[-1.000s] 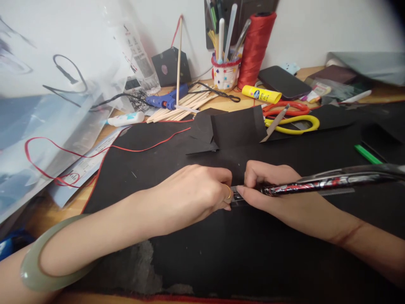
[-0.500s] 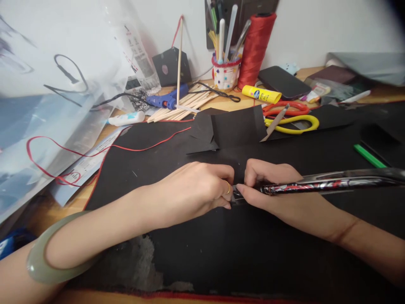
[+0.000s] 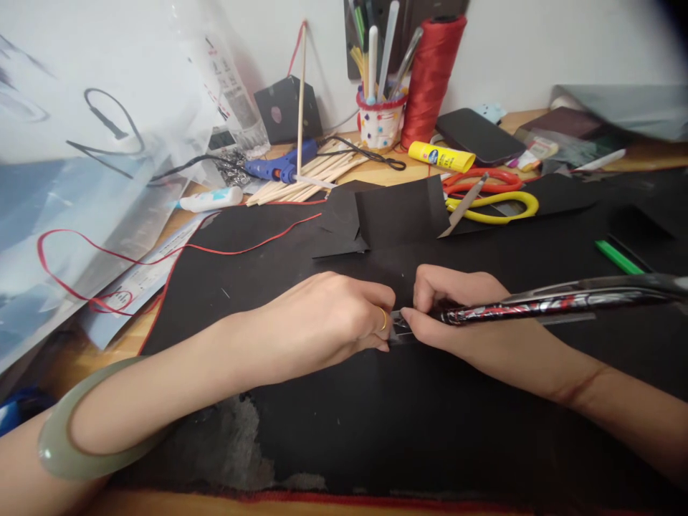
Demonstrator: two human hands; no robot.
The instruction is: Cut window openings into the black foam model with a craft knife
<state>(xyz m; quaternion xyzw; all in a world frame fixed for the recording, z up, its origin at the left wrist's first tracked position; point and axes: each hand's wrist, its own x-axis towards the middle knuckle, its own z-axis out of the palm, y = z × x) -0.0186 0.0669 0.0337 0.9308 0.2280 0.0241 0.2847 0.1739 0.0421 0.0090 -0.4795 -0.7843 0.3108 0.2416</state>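
Thumb and fingers of the right hand [image 3: 478,344] close around a dark patterned pen [image 3: 537,306] just right of the frame's centre, while the left hand [image 3: 333,322], left of it, curls its fingers down at a clear strip [image 3: 400,334], their exact grip hidden. Beneath lies a black mat [image 3: 387,430], with folded black paper [image 3: 403,211] above the hands and a red spool [image 3: 433,82] near the top.

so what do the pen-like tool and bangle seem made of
Pen-like tool: probably plastic, glossy; bright reflections run along its patterned length. Bangle: perhaps jade, polished; pale green with a bright highlight, though glass or resin is possible.
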